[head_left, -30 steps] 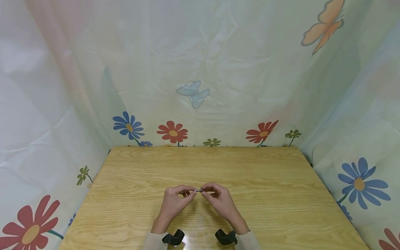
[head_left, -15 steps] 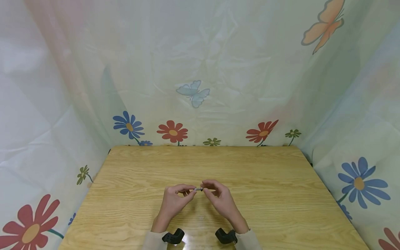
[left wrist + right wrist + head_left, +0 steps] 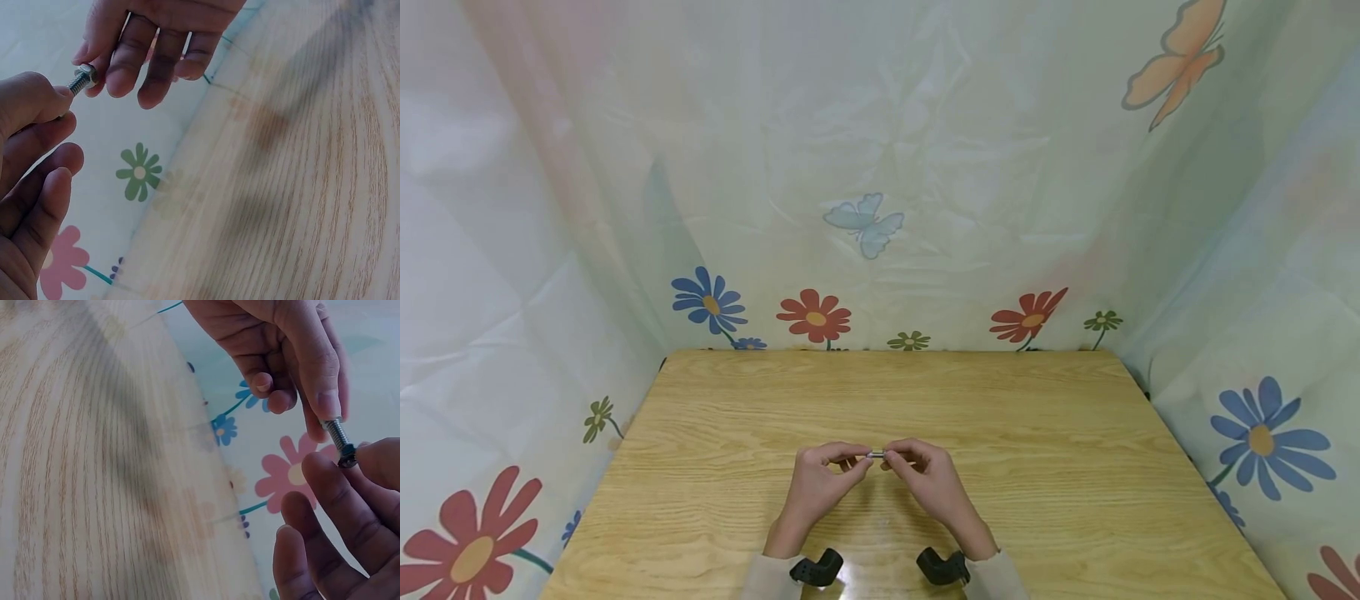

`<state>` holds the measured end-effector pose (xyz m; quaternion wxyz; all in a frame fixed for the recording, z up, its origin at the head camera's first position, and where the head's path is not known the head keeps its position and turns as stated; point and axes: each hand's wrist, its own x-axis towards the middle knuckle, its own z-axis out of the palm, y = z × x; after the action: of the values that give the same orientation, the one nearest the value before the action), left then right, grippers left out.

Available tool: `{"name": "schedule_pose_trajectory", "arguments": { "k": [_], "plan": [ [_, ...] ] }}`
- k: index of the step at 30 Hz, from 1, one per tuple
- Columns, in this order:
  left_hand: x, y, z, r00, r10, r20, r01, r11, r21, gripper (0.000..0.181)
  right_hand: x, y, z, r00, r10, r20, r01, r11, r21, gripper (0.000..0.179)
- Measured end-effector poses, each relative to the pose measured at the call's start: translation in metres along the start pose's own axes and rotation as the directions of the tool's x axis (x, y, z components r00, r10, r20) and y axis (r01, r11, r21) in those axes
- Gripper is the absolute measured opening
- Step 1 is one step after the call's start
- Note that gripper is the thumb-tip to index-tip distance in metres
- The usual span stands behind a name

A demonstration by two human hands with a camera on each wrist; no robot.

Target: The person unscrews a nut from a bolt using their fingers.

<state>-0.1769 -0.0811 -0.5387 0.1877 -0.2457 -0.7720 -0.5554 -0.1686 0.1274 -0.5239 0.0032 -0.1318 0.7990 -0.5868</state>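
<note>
A small silver bolt point(image 3: 876, 455) lies level between my two hands, above the table. My left hand point(image 3: 822, 483) pinches its left end between thumb and forefinger, hiding that end. In the left wrist view, bare thread on the bolt point(image 3: 79, 82) shows between the hands, with a nut point(image 3: 88, 73) at the far end. My right hand point(image 3: 927, 475) has its thumb and forefinger on the nut. From the right wrist view the nut point(image 3: 347, 457) looks dark, with the thumb against it and the other fingers spread loosely below.
The wood-grain table point(image 3: 880, 392) extends around both hands. A pale curtain point(image 3: 970, 167) printed with flowers and butterflies surrounds it at the back and sides. Black wrist bands point(image 3: 817, 568) sit at both cuffs.
My right fingers lifted apart from the bolt's right end half a second ago and have closed onto it again. My left hand has stayed in place, still pinching the bolt.
</note>
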Motion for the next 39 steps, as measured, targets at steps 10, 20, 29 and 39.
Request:
{"name": "schedule_pose_trajectory", "arguments": {
  "k": [10,20,29,39],
  "plan": [
    [-0.0007,0.0011,-0.0012,1.0,-0.007,0.007,0.007,1.0,-0.01,0.011,-0.0013,-0.0022,-0.0015,0.997,-0.08,0.019,0.08,0.997,0.021,0.019],
    [-0.0003,0.0023,-0.0009,1.0,-0.025,0.001,0.025,1.0,-0.004,0.011,-0.0017,0.0005,-0.0021,0.99,-0.139,-0.005,0.139,0.988,0.059,0.029],
    [-0.0002,0.0022,-0.0009,1.0,-0.011,-0.003,0.011,1.0,-0.016,0.012,0.0001,0.0037,-0.0011,0.999,-0.035,0.021,0.035,0.999,0.008,0.035],
    [-0.0014,-0.0006,0.0006,1.0,-0.019,-0.009,0.018,1.0,-0.025,0.012,0.0001,0.0031,-0.0002,0.999,-0.03,0.034,0.029,0.999,0.015,0.022]
  ]
}}
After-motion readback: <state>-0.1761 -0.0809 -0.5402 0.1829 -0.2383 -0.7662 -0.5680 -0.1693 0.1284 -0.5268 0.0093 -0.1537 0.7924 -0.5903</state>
